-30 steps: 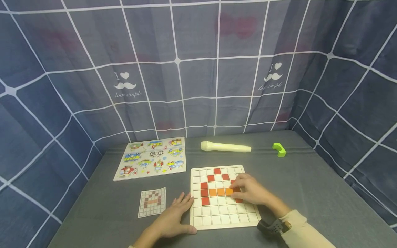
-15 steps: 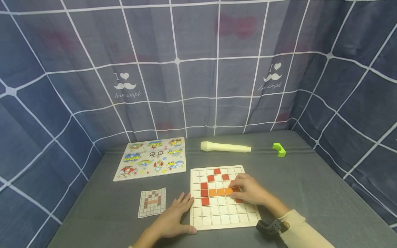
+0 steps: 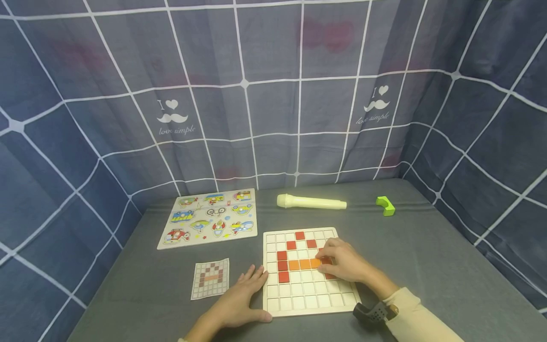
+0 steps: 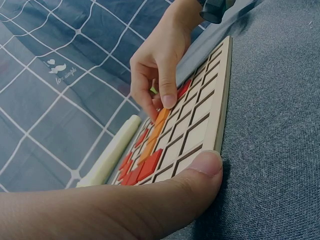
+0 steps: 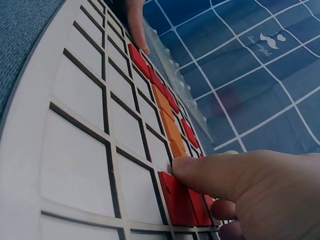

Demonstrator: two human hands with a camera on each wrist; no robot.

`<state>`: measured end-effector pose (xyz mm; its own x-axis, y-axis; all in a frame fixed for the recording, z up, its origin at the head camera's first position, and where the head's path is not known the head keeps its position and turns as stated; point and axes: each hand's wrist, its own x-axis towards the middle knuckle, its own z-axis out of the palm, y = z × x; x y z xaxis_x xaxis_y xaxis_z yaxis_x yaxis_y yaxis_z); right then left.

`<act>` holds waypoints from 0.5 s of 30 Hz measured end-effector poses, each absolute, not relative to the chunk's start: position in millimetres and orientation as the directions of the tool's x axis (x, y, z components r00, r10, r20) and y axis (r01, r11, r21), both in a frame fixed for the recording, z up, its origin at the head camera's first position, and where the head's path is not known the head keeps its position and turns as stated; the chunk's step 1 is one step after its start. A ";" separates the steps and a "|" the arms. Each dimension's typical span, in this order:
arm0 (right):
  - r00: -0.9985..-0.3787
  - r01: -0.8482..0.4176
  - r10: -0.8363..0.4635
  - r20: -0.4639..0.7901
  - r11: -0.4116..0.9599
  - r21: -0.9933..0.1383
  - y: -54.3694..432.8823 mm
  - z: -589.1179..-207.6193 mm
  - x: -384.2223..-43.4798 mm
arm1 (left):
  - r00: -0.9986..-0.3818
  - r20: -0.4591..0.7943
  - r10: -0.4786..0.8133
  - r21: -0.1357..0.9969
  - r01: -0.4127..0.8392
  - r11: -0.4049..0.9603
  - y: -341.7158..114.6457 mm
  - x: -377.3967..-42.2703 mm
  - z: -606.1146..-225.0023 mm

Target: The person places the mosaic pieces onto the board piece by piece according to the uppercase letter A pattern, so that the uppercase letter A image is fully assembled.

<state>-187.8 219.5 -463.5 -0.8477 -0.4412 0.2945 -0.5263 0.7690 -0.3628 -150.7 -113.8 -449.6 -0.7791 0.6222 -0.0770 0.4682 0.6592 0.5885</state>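
Note:
A wooden grid board [image 3: 312,304] lies flat, with red tiles [image 3: 283,277] and a row of orange tiles [image 3: 292,265] in its squares. My right hand [image 3: 346,262] pinches the rightmost orange tile [image 3: 315,263] between thumb and fingertips, down at the board's surface. In the right wrist view the thumb [image 5: 200,170] is close beside red tiles and hides part of that orange tile. My left hand [image 3: 241,299] rests along the board's left edge with fingers extended, its thumb [image 4: 200,175] at the near corner. A small pattern card [image 3: 210,279] lies left of the board.
A picture puzzle board [image 3: 209,218] with vehicle pieces lies at the back left. Behind the grid board are a pale yellow toy microphone [image 3: 312,202] and a green curved block [image 3: 385,206]. A checked cloth [image 3: 273,109] hangs behind the table.
The rightmost orange tile has shifted slightly left and now sits in line against the other orange tiles. Both hands have stayed almost still.

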 end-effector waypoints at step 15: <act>-0.859 -0.510 -0.436 0.269 0.784 -0.354 217.4 -461.8 -189.0 | -0.781 -0.075 0.620 0.590 0.467 0.659 -113.2 -151.1 -450.2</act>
<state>-189.0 217.4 -461.8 -0.8586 -0.4362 0.2694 -0.5095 0.7842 -0.3541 -151.1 -113.2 -450.2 -0.7810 0.6201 -0.0747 0.4668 0.6590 0.5897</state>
